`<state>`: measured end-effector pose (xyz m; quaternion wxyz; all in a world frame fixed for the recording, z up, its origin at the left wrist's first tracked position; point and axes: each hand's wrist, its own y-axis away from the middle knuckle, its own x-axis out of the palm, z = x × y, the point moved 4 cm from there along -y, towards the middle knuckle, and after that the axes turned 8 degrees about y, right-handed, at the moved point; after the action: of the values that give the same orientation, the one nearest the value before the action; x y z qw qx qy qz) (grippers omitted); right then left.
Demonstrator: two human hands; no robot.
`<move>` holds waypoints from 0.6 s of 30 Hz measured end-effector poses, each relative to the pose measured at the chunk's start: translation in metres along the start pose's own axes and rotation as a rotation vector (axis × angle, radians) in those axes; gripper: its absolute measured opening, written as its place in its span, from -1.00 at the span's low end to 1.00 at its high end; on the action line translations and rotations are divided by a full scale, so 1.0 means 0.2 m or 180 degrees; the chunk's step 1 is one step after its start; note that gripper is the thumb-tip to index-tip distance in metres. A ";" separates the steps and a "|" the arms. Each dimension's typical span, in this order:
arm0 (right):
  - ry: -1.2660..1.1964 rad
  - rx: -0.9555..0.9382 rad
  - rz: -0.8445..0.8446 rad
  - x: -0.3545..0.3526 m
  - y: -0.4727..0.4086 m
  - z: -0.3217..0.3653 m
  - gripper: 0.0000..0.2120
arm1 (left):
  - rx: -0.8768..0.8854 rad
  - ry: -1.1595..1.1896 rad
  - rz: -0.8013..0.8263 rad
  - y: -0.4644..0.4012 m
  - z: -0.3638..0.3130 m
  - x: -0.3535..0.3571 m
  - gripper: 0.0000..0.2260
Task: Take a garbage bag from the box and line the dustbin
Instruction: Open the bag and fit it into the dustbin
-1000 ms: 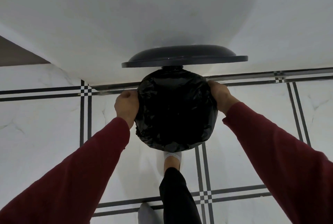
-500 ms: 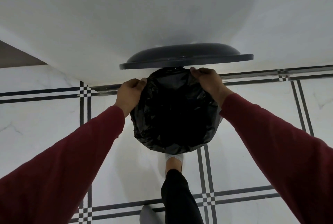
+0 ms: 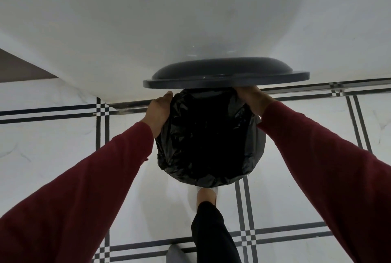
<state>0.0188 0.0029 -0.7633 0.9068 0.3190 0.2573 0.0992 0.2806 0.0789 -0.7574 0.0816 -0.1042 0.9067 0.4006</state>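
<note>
The floor [image 3: 53, 157] is white marble-look tile with paired black lines crossing in small checkered squares. The dustbin [image 3: 261, 135], lined with a black bag, stands on it against the white wall. A foot [image 3: 206, 195] rests on the floor just in front of the dustbin.

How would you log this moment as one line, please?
lining dustbin | lid up | garbage bag over rim | left hand, right hand at back edge

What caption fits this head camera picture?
Both hands, left hand and right hand, tuck the black bag under the raised lid.
</note>
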 end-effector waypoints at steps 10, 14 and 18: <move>0.0276 0.0634 -0.0850 -0.22 0.35 -0.22 -0.68 | -0.0123 0.0679 -0.1368 0.41 0.24 -0.18 -0.75; 0.0080 0.0941 -0.0743 -0.14 0.46 -0.35 -0.69 | -0.0968 0.1253 -0.0616 0.55 0.48 -0.08 -0.75; -0.0700 0.1054 -0.0767 -0.13 0.42 -0.37 -0.79 | -0.1127 0.2221 -0.0422 0.59 0.56 -0.01 -0.78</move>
<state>-0.0439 0.0982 -0.7494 0.8699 0.4393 0.2059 -0.0887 0.2591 0.2401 -0.7477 -0.2250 -0.3049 0.7881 0.4851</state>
